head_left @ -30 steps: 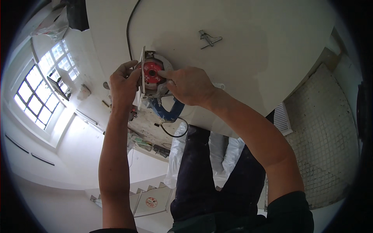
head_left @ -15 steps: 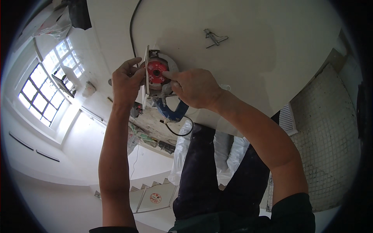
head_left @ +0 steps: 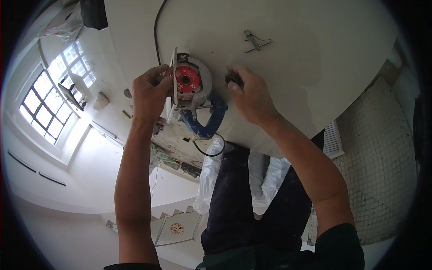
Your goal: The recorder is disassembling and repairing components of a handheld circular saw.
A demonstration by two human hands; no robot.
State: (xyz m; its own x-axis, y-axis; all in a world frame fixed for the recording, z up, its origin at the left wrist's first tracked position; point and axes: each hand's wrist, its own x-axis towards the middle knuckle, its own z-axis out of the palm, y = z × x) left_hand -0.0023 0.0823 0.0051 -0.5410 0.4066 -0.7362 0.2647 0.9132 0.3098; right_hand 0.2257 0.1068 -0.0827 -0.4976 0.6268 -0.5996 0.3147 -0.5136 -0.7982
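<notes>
Gripping the circular saw [head_left: 193, 85], left hand [head_left: 148, 92] sits at the white board's [head_left: 315, 67] edge.

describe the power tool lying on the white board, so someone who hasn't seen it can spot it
Start at the big white board filling the upper middle of the view. Near its lower-left edge, between the left hand and right hand, lies a circular saw. It alone has a red disc in a round metal guard and a blue handle; the small metal wrench farther up is bare grey.
</notes>
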